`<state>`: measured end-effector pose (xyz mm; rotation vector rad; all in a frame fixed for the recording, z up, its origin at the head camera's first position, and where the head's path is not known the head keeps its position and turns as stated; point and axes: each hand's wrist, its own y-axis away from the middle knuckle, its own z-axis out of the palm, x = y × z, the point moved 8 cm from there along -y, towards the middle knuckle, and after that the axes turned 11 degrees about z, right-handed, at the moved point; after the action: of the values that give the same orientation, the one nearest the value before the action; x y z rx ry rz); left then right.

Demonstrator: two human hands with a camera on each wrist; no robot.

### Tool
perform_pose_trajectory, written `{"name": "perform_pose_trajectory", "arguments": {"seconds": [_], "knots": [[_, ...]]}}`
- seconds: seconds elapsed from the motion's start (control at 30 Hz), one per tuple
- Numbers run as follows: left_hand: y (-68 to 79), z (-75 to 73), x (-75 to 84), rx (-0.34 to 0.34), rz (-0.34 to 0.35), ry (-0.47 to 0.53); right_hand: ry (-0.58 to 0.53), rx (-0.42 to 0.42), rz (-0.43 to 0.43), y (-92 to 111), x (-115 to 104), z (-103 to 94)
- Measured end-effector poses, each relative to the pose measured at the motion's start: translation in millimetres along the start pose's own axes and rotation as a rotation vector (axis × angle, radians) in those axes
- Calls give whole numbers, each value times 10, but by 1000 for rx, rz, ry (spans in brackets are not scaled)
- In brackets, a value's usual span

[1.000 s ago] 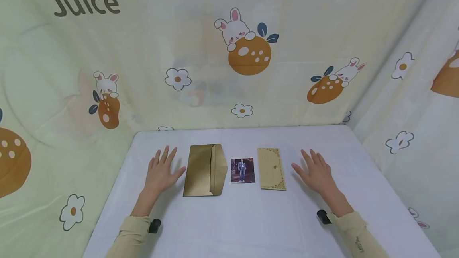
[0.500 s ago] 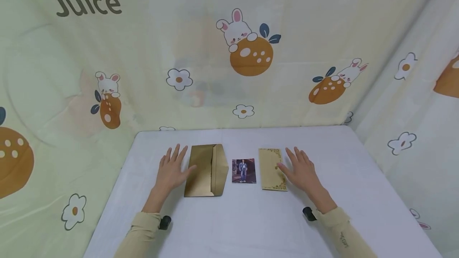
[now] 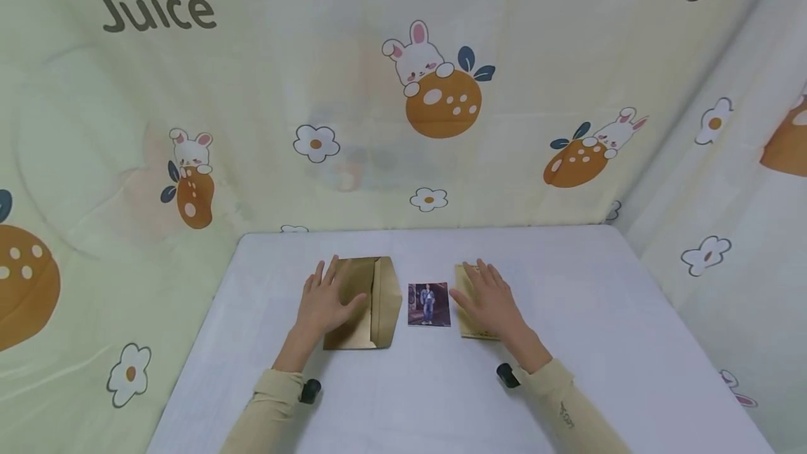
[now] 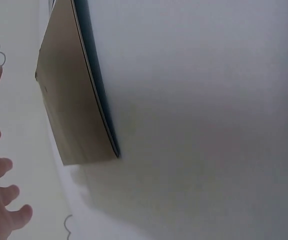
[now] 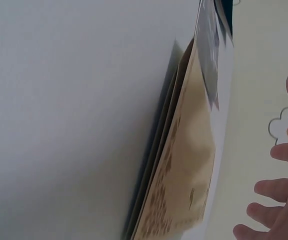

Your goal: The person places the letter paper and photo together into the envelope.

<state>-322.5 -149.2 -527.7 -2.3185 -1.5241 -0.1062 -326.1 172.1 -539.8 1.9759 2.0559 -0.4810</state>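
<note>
My left hand [image 3: 324,307], fingers spread, hovers over the left part of a gold envelope [image 3: 384,303] whose flap points right. In the left wrist view, the envelope [image 4: 74,100] lies apart from the fingers [image 4: 1,167]. Over a cream folded card [image 3: 469,324] with ornate brown corners is my right hand [image 3: 492,303], its fingers loosely spread, covering much of the card. The right wrist view shows the card [image 5: 184,155] slightly lifted along its fold, with the fingers [image 5: 271,185] away from it. Between the hands lies a small photo [image 3: 429,304] of a standing person.
All three paper items lie in a row on a white-covered table [image 3: 403,398]. A curtain [image 3: 353,76] printed with rabbits and oranges hangs behind and at both sides. Each wrist wears a small black device, such as the one at the left cuff [image 3: 310,391].
Both hands have moved inward, the left from beside the envelope to over it, the right from the table's right side to over the card. The paper items stay in place.
</note>
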Motion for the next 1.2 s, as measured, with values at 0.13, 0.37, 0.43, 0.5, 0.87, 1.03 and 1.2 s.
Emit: {"name": "perform_pose_trajectory", "arguments": {"seconds": [0.13,0.37,0.43,0.5,0.87,1.03,1.2], "knots": [[-32,29,64,13,13,15,3,-1,-28,-22,-180,79],[-90,148,138,-7,24,3,-5,-9,-89,-18,-505,190],[-106,178,165,-5,33,-3,-8,-9,-109,-16,-587,238],[-118,201,201,-7,43,-4,-4,-13,-130,-11,-668,294],[-129,290,329,-96,48,-30,70,-101,-300,119,-1168,684],[-124,311,374,-131,68,-19,117,-117,-380,159,-1353,800],[-121,344,385,-158,100,-59,184,-112,-398,142,-1377,871]]}}
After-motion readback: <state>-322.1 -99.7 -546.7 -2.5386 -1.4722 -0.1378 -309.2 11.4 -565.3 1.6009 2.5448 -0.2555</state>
